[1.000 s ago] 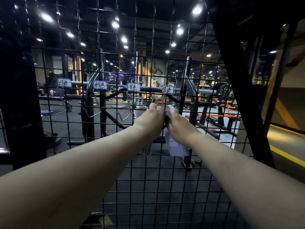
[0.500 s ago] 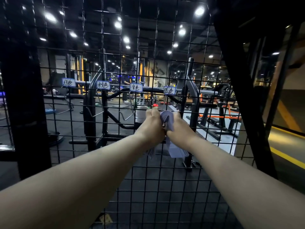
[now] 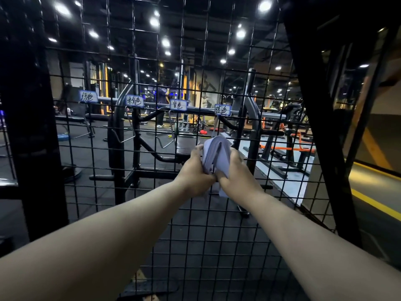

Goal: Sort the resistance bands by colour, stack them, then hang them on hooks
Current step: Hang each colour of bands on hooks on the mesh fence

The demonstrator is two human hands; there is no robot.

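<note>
Head view: left hand (image 3: pixel 196 172) and right hand (image 3: pixel 237 170) side by side, both curled round one folded stack of pale blue bands (image 3: pixel 217 152); fold uppermost, tails hanging down; rightmost label (image 3: pixel 223 110) on the wire grid (image 3: pixel 191 224) lies directly above, equally near either hand.

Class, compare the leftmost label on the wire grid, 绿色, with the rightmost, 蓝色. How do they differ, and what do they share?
The 绿色 label is farthest left and higher in the picture; the 蓝色 label is farthest right and lower. The 蓝色 label sits just above the held stack of pale bluish bands; the 绿色 label is far from it. Both are blue-edged white tags with handwritten characters on the wire grid.
</note>
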